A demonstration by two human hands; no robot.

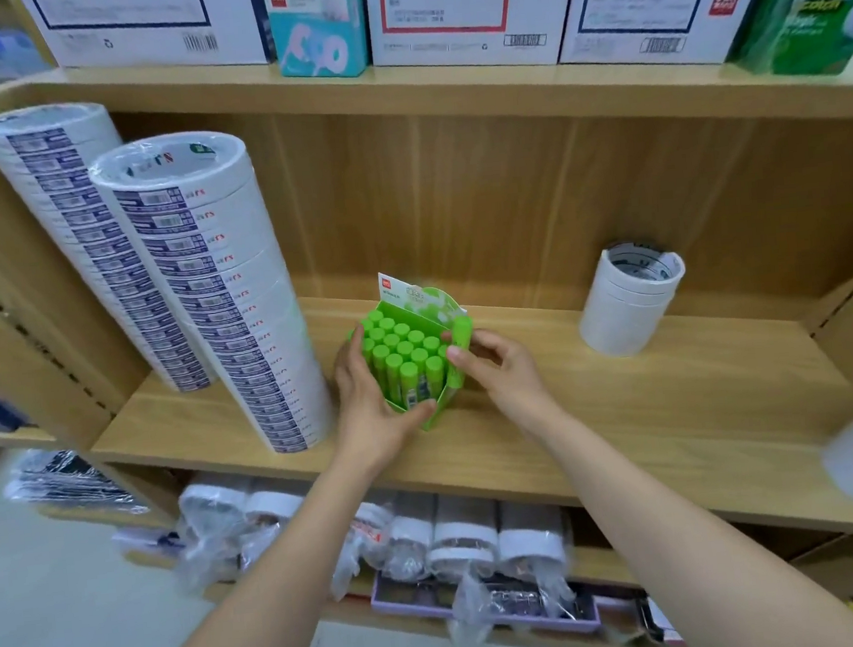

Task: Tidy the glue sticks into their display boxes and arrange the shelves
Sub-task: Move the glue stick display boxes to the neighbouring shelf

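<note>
Steadying green display box [440, 410] on wooden shelf [628, 409], left hand [370, 410] curling round its side. Pinching loose glue stick [460, 346] at box's right edge with right hand [501, 373]. Likely handling light, rigid, slick; thin card flexing, so gripping low.

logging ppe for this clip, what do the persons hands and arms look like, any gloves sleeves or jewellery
The left hand and right hand are bare: no gloves, no rings or watch that show. Both forearms are uncovered, with no sleeve in view as far as the frame's edge.
</note>
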